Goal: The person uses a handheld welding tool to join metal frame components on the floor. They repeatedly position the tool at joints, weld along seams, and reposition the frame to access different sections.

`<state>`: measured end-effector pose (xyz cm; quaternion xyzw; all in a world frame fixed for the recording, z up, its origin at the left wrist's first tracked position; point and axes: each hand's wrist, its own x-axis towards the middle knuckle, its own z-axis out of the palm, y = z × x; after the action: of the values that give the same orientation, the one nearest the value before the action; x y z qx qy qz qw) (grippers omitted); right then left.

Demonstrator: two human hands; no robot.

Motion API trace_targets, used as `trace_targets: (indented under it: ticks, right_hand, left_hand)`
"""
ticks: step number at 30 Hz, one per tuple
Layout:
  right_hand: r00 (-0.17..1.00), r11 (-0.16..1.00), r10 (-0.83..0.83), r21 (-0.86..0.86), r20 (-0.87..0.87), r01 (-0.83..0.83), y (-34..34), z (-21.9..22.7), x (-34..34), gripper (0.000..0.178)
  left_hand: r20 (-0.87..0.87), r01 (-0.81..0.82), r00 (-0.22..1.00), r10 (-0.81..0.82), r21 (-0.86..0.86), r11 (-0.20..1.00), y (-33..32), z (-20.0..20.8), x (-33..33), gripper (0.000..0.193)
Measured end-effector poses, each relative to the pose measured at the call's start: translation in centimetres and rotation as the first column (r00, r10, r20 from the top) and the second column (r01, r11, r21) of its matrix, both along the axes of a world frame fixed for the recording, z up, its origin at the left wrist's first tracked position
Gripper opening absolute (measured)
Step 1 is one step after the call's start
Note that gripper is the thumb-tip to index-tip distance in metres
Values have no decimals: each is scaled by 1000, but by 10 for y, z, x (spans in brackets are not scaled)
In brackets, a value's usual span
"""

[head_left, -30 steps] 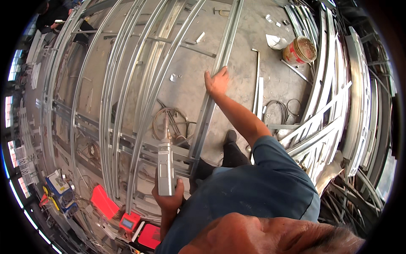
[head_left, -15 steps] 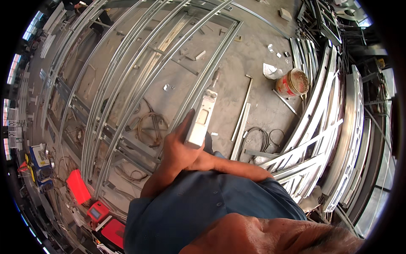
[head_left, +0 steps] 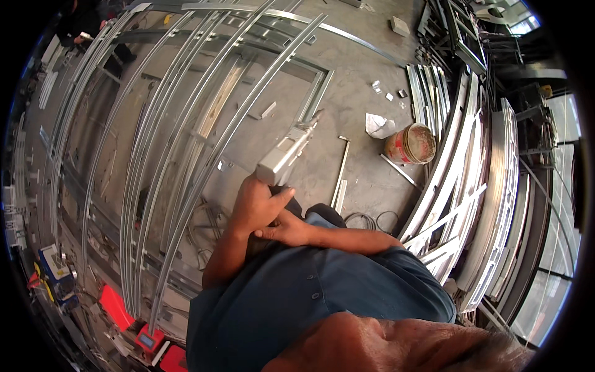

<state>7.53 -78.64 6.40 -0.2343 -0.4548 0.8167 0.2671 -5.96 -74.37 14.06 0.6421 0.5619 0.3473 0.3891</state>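
Note:
A silver, boxy hand-held tool with a narrow nozzle, looking like a welding gun (head_left: 283,155), points up and away from me, angled slightly right. My left hand (head_left: 255,204) is closed around its lower end, thumb lying across the near side; the grip itself is mostly hidden. Just below, my right hand (head_left: 286,229) is curled close against my left wrist, in front of my blue shirt. What its fingers hold is hidden. Beyond the nozzle stands the corner of a metal frame (head_left: 323,84), with long metal rails (head_left: 217,146) to the left.
On the right are a stained bucket (head_left: 414,144) and stacked metal profiles (head_left: 462,161). Cables (head_left: 365,222) coil on the floor near a thin metal bar (head_left: 342,170). Red equipment (head_left: 147,340) sits at lower left. Another person (head_left: 77,28) is at the far left.
The welding gun has tilted and shifted a little left, its near end swinging left. My right hand shows more below the left one. The whole view has shifted slightly.

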Motion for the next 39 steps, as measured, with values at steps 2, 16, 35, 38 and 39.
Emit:
trace_targets:
  ticks: [2,16,35,38,39]
  right_hand:
    - [995,996,64,53,79,-69,28,-27,-11,56]
    - [914,925,377,13,-152,-379,275,-48,-64,43]
    - [980,962,-5,-269,-197,-49,505,-103,-88,40]
    - [988,952,27,-298,-153,-72,510,-106,-87,42]
    - [991,951,57,-294,-124,-92,511,-105,-87,43]
  left_hand:
    - [52,-41,998,41,-13,999,33,6,-9,35]
    - [195,-218,941,278,-279,935,272,-26,-72,36]
    - [217,90,975,45,-572,815,564,-119,-80,32]
    - [209,99,977,33,-586,804,569,-125,-83,34]
    - [197,98,980,26,-596,797,569,-125,-85,35]
